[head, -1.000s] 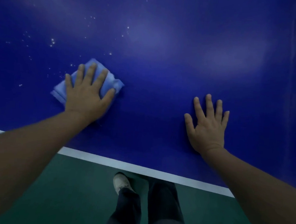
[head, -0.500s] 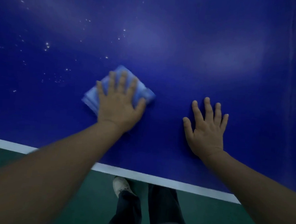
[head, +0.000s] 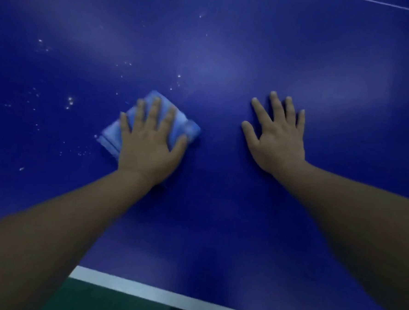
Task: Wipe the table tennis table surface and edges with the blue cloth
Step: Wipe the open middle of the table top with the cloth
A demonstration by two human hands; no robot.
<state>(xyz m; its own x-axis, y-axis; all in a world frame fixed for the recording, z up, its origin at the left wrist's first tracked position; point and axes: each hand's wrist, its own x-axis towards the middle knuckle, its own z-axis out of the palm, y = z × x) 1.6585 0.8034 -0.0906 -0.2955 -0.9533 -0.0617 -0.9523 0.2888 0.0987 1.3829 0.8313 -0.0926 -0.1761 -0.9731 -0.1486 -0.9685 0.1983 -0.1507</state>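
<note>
Head view looks down on the dark blue table tennis table (head: 219, 215), whose top fills nearly the whole frame. The left hand (head: 149, 146) lies flat on the blue cloth (head: 187, 126), palm down, with its fingers (head: 154, 110) straight and spread across the fabric and the thumb out towards the cloth's right corner. It presses on the cloth without curling round it. The cloth is a folded, lighter blue square turned like a diamond, flat on the table top and well in from the near edge, a little left of the middle of the view. Its left folded edges and right corner show from under the hand, and its outline is slightly blurred.

The right hand (head: 278, 137) rests palm down on the bare table just to the right of the cloth, apart from it, fingers straight and fanned, holding nothing. Both bare forearms reach in from the lower corners of the frame.

White specks (head: 70, 101) dot the surface to the left of the cloth and beyond it, and a few lie just beside its left edge. A white border line (head: 166, 298) runs along the near edge of the table, with green floor (head: 82, 300) below it. A thin white line (head: 387, 4) crosses the table at the far right corner of the view. Pale reflections spread over the far part of the top.
</note>
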